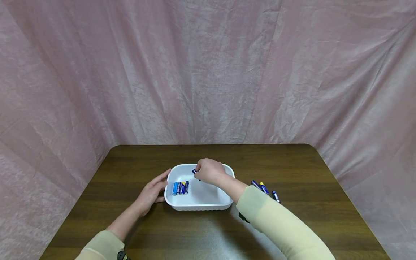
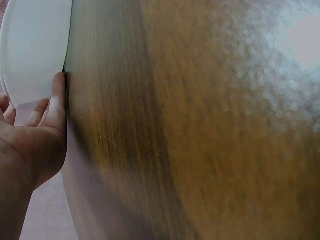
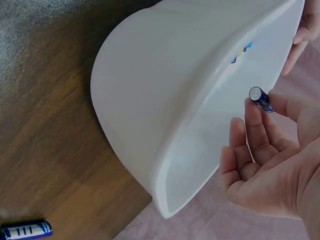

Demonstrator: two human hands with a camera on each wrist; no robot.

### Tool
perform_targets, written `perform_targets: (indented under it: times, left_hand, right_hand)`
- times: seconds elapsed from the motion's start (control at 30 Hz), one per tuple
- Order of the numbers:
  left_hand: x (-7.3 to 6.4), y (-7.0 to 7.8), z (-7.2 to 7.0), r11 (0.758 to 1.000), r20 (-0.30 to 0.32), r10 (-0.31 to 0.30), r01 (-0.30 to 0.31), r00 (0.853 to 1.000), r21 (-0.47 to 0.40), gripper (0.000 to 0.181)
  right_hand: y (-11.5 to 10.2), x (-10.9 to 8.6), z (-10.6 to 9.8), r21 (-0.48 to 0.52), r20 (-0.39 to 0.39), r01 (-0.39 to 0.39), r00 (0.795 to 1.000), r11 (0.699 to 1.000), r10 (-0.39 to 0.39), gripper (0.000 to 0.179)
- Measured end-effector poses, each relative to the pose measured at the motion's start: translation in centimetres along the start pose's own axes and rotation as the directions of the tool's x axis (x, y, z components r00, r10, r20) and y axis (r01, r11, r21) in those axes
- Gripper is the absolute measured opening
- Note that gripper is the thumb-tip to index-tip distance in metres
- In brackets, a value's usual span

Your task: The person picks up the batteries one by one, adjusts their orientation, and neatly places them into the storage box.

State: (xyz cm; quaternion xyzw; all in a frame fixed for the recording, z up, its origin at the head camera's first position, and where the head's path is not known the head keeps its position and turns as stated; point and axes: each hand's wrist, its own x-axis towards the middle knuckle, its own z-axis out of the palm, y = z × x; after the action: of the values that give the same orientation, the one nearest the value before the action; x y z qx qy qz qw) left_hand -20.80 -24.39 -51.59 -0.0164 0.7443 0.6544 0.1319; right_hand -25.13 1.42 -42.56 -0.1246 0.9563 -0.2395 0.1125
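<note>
A white tray (image 1: 208,207) stands on the wooden table, and several batteries (image 1: 180,188) lie side by side at its left end. One of that row is light blue; the others are dark blue, one with a yellow end. My right hand (image 1: 210,171) is over the tray's far side and pinches a dark blue battery (image 3: 261,99) between thumb and fingers. At the tray's left wall, my left hand (image 1: 150,195) rests with its fingers extended against the outside. In the left wrist view those fingers (image 2: 58,100) touch the tray's side (image 2: 37,55).
To the right of the tray lie several more batteries (image 1: 264,187), partly hidden by the right sleeve (image 1: 276,220). One battery (image 3: 27,230) shows at the lower left of the right wrist view. A pink curtain (image 1: 208,72) hangs behind the table (image 1: 130,162).
</note>
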Motion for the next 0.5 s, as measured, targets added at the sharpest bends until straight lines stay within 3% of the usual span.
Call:
perform_targets:
  times: [0.5]
  left_hand:
    - [0.1,0.0,-0.1,1.0,0.019,0.01,-0.01,1.0,-0.008,0.05]
  right_hand:
    - [-0.6,0.6,1.8,-0.088,0.04,-0.006,0.999,0.996,0.009,0.011]
